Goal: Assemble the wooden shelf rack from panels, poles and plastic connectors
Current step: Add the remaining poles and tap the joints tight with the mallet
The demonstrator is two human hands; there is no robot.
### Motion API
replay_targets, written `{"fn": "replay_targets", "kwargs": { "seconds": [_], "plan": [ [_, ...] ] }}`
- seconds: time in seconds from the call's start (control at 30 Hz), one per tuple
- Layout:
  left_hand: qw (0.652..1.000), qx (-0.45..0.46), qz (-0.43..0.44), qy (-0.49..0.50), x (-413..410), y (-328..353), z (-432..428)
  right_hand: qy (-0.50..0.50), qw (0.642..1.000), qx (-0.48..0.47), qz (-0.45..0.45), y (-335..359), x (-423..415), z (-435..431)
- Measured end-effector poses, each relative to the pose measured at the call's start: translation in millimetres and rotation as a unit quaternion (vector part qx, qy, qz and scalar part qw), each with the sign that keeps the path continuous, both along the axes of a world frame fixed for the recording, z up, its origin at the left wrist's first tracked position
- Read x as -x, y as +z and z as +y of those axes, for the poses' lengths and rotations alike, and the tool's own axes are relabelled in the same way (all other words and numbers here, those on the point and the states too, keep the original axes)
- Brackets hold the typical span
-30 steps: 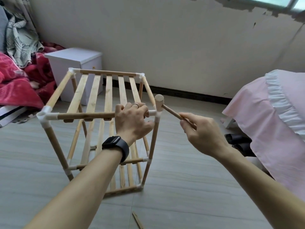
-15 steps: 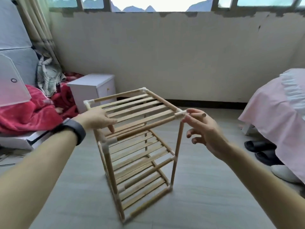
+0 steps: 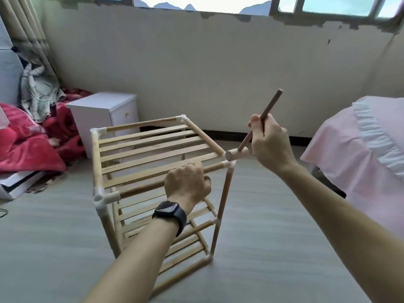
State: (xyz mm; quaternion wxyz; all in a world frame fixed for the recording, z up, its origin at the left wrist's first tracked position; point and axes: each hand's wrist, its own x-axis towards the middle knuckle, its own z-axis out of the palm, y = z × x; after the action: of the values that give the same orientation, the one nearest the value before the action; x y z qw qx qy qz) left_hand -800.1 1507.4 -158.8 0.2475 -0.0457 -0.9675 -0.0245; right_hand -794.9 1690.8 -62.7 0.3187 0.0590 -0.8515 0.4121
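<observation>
A grey floor met a pale, chipped wall. At frame left stood a white cabinet and a red blanket; at frame right, a pink bed cover. The wooden rack stood upright on the floor in the middle. The left hand, fingers curled, gripped its near top rail. The right hand held a wooden mallet in curled fingers, with the head just above the corner connector. Half a second before, the left hand lay on the far corner and the right hand was down at the rack's corner.

I note a white cabinet against the wall; a red blanket lies beside it. A pink frilled bedcover occupies the right.
</observation>
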Motion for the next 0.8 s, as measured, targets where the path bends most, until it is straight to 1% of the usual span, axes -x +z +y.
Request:
{"fn": "replay_targets", "kwargs": {
  "seconds": [0.1, 0.13, 0.17, 0.2, 0.23, 0.27, 0.3, 0.33, 0.4, 0.43, 0.47, 0.53, 0.57, 0.6, 0.67, 0.7, 0.73, 0.8],
  "plan": [
    [0.999, 0.025, 0.034, -0.005, 0, -4, -10, -0.029, 0.992, 0.027, 0.12, 20, 6, -7],
    [0.999, 0.031, 0.038, -0.004, -1, -4, -13, -0.037, 0.988, 0.039, 0.142, 18, 7, -9],
    [0.999, 0.034, 0.038, -0.003, -2, -4, -15, -0.04, 0.989, 0.028, 0.137, 13, 8, -12],
    [0.999, 0.036, 0.036, -0.003, -2, -4, -15, -0.038, 0.995, -0.015, 0.093, 5, 7, -16],
    [0.999, 0.036, 0.033, -0.002, -1, -3, -16, -0.029, 0.996, -0.081, 0.027, -3, 6, -20],
    [0.999, 0.035, 0.031, -0.002, -1, -3, -15, -0.024, 0.992, -0.125, -0.019, -7, 7, -20],
    [0.999, 0.035, 0.031, -0.003, -1, -3, -14, -0.028, 0.99, -0.134, -0.031, -6, 9, -19],
    [0.999, 0.036, 0.031, -0.002, 0, -2, -13, -0.039, 0.992, -0.116, -0.011, 0, 13, -17],
    [0.999, 0.036, 0.031, -0.002, 0, -1, -13, -0.063, 0.992, -0.038, 0.1, 8, 13, -13],
    [0.999, 0.036, 0.033, -0.002, 1, -1, -14, -0.076, 0.988, -0.015, 0.134, 6, 12, -10],
    [0.999, 0.038, 0.036, 0.001, 1, -1, -14, -0.079, 0.989, -0.02, 0.124, 0, 11, -10],
    [0.999, 0.04, 0.035, 0.003, 1, -1, -14, -0.047, 0.994, -0.099, 0.014, -11, 9, -10],
    [0.999, 0.04, 0.034, 0.002, 1, -2, -14, -0.031, 0.993, -0.112, -0.005, -10, 9, -7],
    [0.999, 0.04, 0.033, 0.001, 1, -2, -14, -0.03, 0.994, -0.1, 0.018, -3, 11, -6],
    [0.999, 0.041, 0.031, 0.001, 1, -2, -14, -0.048, 0.988, -0.024, 0.147, 6, 12, -7],
    [0.999, 0.041, 0.033, 0.003, 2, -1, -14, -0.053, 0.981, -0.001, 0.185, 5, 11, -9],
    [0.998, 0.045, 0.035, 0.005, 1, -2, -15, -0.043, 0.984, -0.004, 0.172, -4, 9, -13],
    [0.998, 0.05, 0.035, 0.006, 0, -1, -14, -0.011, 0.996, -0.063, 0.055, -24, 1, -18]
  ]
}}
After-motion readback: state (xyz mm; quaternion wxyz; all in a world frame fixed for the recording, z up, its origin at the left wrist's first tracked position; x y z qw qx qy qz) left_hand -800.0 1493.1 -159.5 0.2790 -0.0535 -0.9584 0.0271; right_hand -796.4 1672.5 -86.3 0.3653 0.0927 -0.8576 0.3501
